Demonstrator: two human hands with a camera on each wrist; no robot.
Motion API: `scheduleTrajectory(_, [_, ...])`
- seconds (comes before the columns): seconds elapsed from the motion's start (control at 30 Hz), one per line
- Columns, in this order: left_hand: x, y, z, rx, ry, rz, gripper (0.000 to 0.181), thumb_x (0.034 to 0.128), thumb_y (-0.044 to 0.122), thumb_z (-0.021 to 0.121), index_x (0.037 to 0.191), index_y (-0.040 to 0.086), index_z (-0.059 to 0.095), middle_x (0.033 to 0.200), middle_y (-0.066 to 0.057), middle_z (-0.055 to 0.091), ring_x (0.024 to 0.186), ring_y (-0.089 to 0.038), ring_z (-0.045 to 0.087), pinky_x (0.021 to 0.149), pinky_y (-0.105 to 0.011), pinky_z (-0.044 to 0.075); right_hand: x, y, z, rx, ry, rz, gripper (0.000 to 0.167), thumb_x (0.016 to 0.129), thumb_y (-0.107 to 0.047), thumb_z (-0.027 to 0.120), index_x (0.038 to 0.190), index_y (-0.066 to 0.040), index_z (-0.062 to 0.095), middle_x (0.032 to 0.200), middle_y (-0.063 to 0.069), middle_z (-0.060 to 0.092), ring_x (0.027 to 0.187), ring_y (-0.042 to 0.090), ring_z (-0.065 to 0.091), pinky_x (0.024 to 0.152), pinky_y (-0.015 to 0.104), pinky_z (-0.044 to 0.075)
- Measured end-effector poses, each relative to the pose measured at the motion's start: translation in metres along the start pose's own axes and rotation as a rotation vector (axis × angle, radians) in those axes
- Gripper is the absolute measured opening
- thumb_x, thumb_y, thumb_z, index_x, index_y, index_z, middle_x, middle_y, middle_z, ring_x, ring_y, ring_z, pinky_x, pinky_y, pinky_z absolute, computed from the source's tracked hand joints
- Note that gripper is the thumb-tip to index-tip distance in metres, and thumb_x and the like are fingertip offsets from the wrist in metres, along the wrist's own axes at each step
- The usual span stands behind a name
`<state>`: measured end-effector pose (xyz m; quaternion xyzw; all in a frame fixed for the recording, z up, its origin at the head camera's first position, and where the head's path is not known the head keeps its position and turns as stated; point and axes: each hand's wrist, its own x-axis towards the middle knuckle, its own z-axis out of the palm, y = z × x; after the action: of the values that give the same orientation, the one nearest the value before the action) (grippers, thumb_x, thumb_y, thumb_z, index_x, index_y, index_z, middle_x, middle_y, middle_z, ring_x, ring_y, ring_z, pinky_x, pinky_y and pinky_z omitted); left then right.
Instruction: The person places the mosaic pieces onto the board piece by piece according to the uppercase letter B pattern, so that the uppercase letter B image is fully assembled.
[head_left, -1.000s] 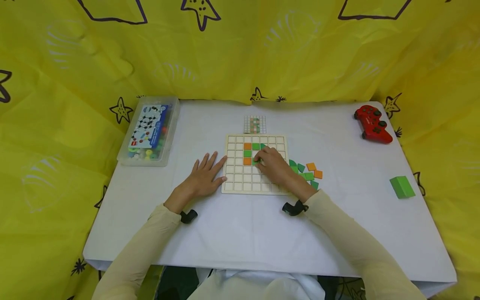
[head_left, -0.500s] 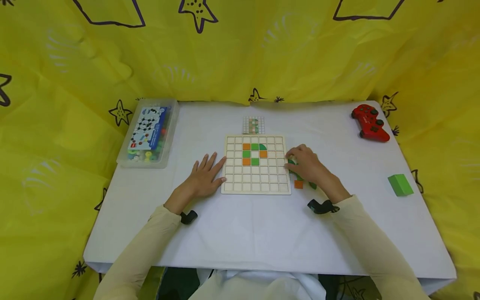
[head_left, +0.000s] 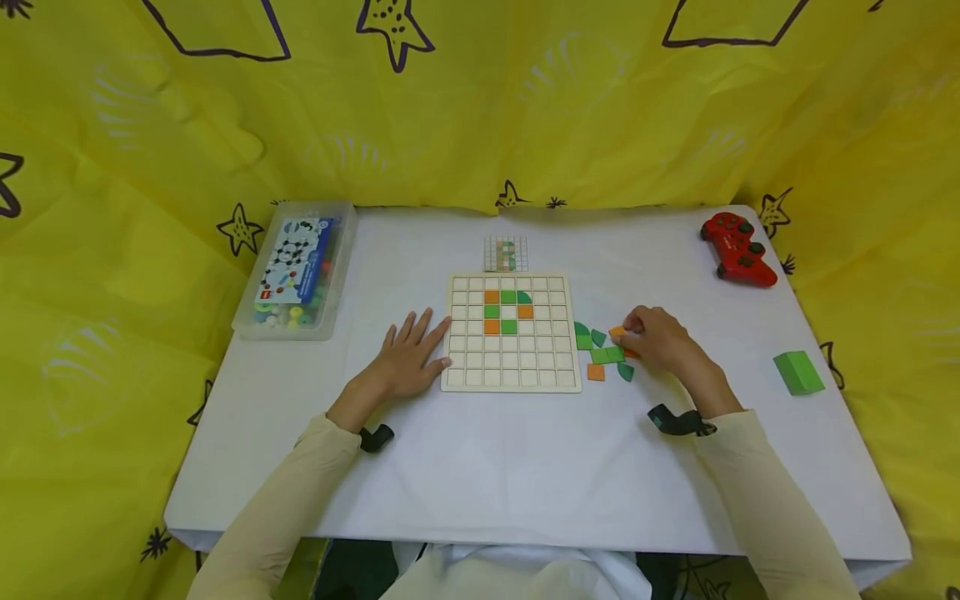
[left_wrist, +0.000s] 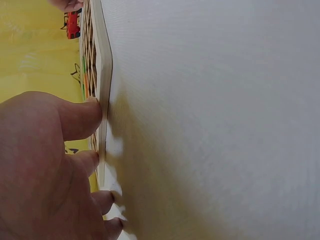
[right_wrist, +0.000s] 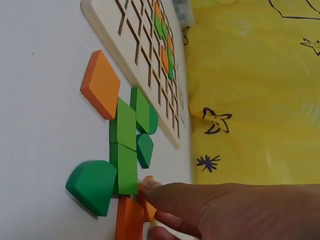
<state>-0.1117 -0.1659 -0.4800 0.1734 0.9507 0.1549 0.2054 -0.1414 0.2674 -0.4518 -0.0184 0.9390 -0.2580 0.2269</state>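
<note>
At the near edge of a white-covered table point(head_left: 480, 475), two pale sleeves point(head_left: 281, 492) are seen, with a black device point(head_left: 678, 421) strapped at each wrist. Farther in, loose orange and green tiles point(head_left: 607, 355), some square and some rounded on one side, are scattered just right of a gridded wooden board point(head_left: 512, 364). Among them an orange tile point(right_wrist: 149, 212) is pinched between the thumb and finger of the right hand point(head_left: 660, 340), beside a second orange tile point(right_wrist: 130, 220); whether the pinched one is lifted clear cannot be told. The board's left edge is touched by the thumb and fingers of the left hand point(head_left: 405, 367), spread apart with nothing gripped. Seven tiles are set in the board's cells, around a bare one: orange, green and a dark green rounded piece in the far row, green and orange in the next, orange and green in the nearest. At the right, a green block point(head_left: 798, 372) is placed. Beyond the board a small card point(head_left: 506, 253) is laid, printed with a coloured grid. At the far left, a clear box point(head_left: 321, 321) is topped by a blue-and-white label point(head_left: 295, 260) (ball-and-stick molecules are pictured; its lettering is too small to be read). At the far right, a red game controller point(head_left: 741, 250) is seen, backed by a yellow curtain point(head_left: 480, 125) printed with dark stars.
</note>
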Motion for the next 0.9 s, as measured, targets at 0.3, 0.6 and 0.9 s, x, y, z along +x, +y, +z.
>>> scheduleTrajectory(0.3, [0.000, 0.001, -0.001, -0.011, 0.006, 0.009, 0.073, 0.1114, 0.051, 0.040, 0.172, 0.025, 0.010, 0.178, -0.014, -0.003, 0.163, -0.041, -0.008, 0.127, -0.067, -0.002, 0.001, -0.006, 0.010, 0.044, 0.073, -0.086, 0.041, 0.108, -0.018, 0.059, 0.142, 0.003, 0.054, 0.136, 0.027, 0.048, 0.124, 0.043, 0.047, 0.108, 0.061, 0.043])
scheduleTrajectory(0.6, [0.001, -0.001, 0.001, -0.012, 0.015, 0.011, 0.073, 0.1114, 0.052, 0.040, 0.172, 0.026, 0.009, 0.178, -0.013, -0.004, 0.163, -0.041, -0.009, 0.127, -0.067, -0.002, 0.000, -0.021, 0.019, -0.080, 0.063, -0.167, 0.037, 0.105, -0.021, 0.067, 0.138, -0.005, 0.064, 0.140, 0.026, 0.050, 0.129, 0.045, 0.043, 0.096, 0.060, 0.032])
scheduleTrajectory(0.9, [-0.001, -0.002, 0.001, -0.011, 0.006, 0.006, 0.073, 0.1114, 0.051, 0.040, 0.172, 0.025, 0.008, 0.178, -0.013, -0.004, 0.163, -0.041, -0.009, 0.127, -0.067, -0.003, 0.008, -0.022, 0.022, -0.125, 0.164, -0.203, 0.030, 0.107, -0.006, 0.056, 0.136, -0.005, 0.064, 0.138, 0.026, 0.053, 0.125, 0.047, 0.045, 0.093, 0.060, 0.030])
